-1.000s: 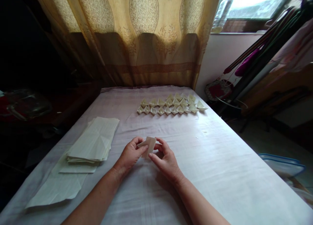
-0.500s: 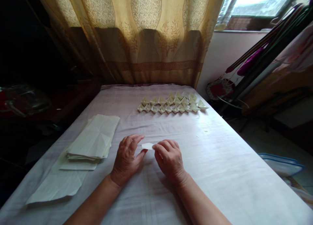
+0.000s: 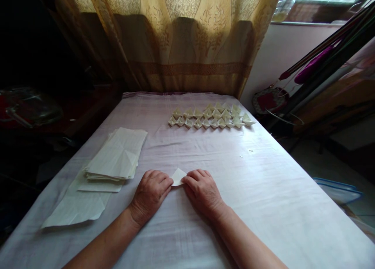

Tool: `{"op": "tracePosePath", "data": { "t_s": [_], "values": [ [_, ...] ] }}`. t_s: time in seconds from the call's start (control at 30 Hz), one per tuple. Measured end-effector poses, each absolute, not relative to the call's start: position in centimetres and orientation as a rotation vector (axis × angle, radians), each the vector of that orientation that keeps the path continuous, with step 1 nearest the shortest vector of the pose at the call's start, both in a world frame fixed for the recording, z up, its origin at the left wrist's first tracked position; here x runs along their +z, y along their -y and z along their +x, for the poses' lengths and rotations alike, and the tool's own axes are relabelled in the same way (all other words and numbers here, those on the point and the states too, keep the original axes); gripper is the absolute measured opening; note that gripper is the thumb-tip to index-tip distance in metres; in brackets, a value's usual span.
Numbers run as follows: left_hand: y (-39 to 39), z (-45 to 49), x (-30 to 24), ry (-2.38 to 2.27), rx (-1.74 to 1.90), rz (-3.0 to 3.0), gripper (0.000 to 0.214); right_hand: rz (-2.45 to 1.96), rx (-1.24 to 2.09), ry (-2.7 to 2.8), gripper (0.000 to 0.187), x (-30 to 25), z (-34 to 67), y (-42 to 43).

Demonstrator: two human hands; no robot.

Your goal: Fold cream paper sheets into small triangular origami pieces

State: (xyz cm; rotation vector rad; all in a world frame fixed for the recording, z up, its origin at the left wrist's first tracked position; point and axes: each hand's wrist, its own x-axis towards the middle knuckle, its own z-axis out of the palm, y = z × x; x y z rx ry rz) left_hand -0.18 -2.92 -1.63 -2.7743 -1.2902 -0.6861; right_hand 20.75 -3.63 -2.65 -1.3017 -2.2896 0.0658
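A small folded piece of paper (image 3: 178, 177), pale and pointed at the top, is held between my two hands over the middle of the sheet-covered surface. My left hand (image 3: 152, 191) pinches its left corner between thumb and fingers. On the opposite side, my right hand (image 3: 202, 189) grips the right corner in the same way. Both thumbs are mostly hidden behind the fingers. Beyond my hands stand rows of several folded paper boats (image 3: 213, 118). To the left lies a stack of pale paper sheets (image 3: 114, 155).
A loose larger sheet (image 3: 77, 210) lies partly under the stack. Tiny paper scraps (image 3: 250, 150) lie right of centre. A yellow patterned curtain (image 3: 187, 46) hangs behind the far edge. Past the right edge are a blue-rimmed clear container (image 3: 336, 191) and a small red bag (image 3: 269, 101).
My left fingers, apart before, have closed on the paper's left corner. The paper now shows a raised triangular point instead of a flat strip. The view has tilted slightly down.
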Motion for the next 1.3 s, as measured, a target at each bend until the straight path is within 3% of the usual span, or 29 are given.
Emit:
{"op": "tracePosePath", "data": {
  "t_s": [0.37, 1.3],
  "values": [
    [2.3, -0.2, -2.0, 1.614, -0.742, -2.761, 0.015, -1.395, 0.312, 2.113, 0.014, -3.3, 22.6, 2.6],
    [1.9, 0.3, -1.8, 1.803, -0.687, -2.701, 0.013, -1.582, 0.247, 2.036, 0.019, -3.0, 21.6, 2.2]
  ]
}}
